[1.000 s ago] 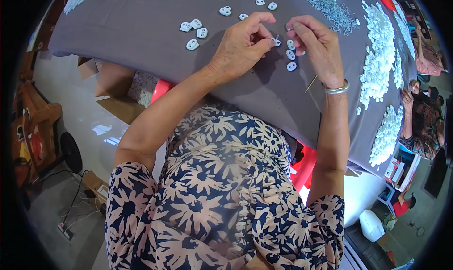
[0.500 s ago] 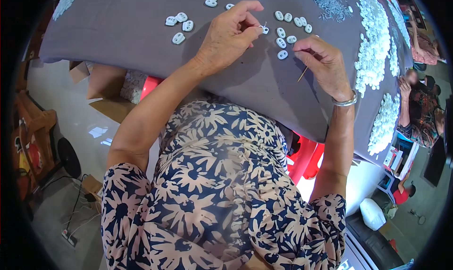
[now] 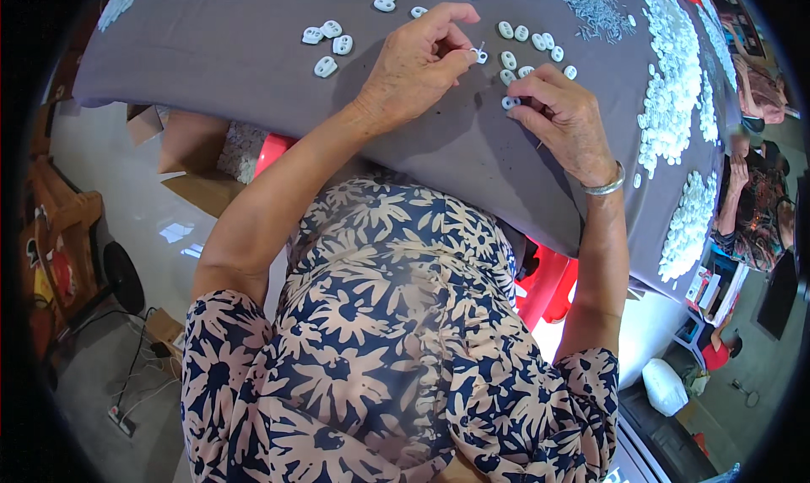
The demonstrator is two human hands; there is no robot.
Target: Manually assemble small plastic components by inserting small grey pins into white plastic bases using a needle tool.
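My left hand (image 3: 418, 65) is pinched on a small white cord-lock piece (image 3: 481, 57), from which a thin, pin-like bit sticks up. My right hand (image 3: 565, 116) has its thumb and fingertips around another white oval two-hole piece (image 3: 510, 102), low over the cloth. Below the right palm peeks the end of a thin stick (image 3: 540, 145); the rest is hidden by the hand. Several white two-hole pieces (image 3: 508, 59) lie just beyond the right fingers. More such pieces (image 3: 342, 44) are scattered to the left of my left hand.
A grey cloth (image 3: 253, 86) covers the table. At the far right lie a heap of small greyish parts (image 3: 591, 10) and long heaps of white pieces (image 3: 671, 78). An open cardboard box (image 3: 198, 150) stands below the left edge. Other people (image 3: 751, 196) sit at the right.
My right hand has moved left and closed on the nearest white two-hole piece; the stick is now mostly covered. My left hand keeps its pinch in almost the same place.
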